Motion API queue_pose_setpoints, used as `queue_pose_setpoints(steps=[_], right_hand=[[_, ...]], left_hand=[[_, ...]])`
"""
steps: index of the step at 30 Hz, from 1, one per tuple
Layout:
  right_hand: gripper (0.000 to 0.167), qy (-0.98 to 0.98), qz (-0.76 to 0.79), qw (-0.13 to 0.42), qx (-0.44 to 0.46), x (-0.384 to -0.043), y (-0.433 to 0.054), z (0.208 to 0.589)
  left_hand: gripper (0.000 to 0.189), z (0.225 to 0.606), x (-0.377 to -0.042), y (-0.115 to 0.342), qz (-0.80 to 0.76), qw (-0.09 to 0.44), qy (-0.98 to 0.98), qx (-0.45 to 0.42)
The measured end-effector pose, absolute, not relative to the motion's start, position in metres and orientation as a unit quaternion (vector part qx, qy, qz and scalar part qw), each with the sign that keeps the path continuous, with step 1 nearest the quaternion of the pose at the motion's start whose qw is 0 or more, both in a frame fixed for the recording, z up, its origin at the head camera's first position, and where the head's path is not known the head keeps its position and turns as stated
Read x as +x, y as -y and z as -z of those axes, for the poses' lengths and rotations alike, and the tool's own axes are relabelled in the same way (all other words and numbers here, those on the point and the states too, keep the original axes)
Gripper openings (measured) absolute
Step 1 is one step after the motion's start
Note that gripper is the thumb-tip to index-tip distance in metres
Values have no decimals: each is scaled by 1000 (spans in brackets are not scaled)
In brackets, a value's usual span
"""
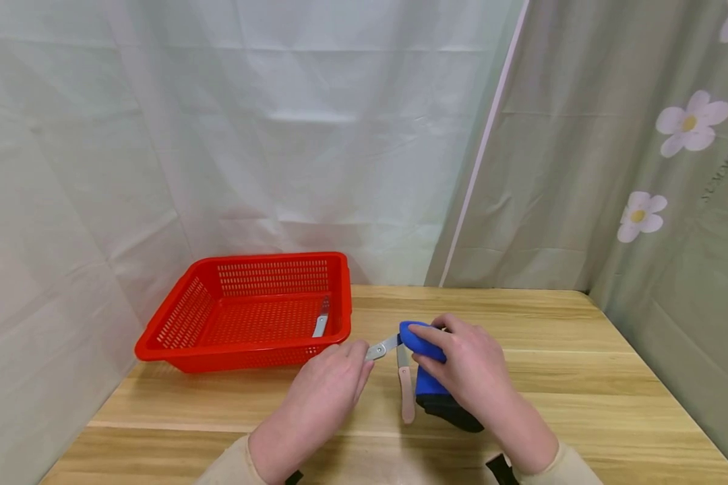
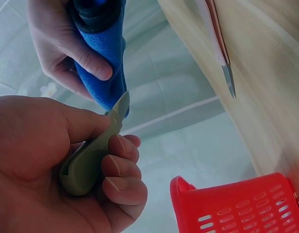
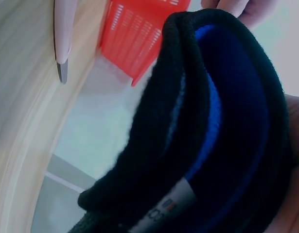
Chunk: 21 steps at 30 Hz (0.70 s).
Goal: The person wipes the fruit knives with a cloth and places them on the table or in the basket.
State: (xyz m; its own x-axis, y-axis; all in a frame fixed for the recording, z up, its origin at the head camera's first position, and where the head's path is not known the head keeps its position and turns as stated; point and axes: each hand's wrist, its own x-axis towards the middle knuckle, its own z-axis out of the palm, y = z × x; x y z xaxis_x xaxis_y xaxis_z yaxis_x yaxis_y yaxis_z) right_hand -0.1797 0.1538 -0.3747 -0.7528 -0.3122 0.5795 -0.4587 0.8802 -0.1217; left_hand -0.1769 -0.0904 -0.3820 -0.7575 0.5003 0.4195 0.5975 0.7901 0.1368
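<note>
My left hand (image 1: 327, 377) grips a small knife with a grey-green handle (image 2: 86, 167), thumb on one side and fingers curled round the other. Its short pointed blade (image 2: 121, 106) lies against the end of a blue cloth (image 2: 101, 65) in the left wrist view. My right hand (image 1: 470, 353) holds this cloth, which has thick black edging (image 3: 147, 116) and a small pale label (image 3: 164, 209). In the head view the cloth hangs in folds below the fingers. Between the hands, a knife with a pale pink handle (image 1: 406, 394) lies on the table.
A red perforated basket (image 1: 236, 360) stands at the left on the wooden table (image 1: 582, 391). Inside it, by the right wall, lies another knife (image 1: 320, 326) with a light grey handle. Pale curtains (image 1: 340, 148) hang behind the table and along both sides.
</note>
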Motion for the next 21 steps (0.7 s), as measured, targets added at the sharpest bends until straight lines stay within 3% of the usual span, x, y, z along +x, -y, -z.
queue_pose_setpoints(steps=[21], right_hand=[[43, 950, -124, 250, 139, -184, -169, 370]], left_hand=[[21, 383, -177, 92, 140, 202, 923, -296]])
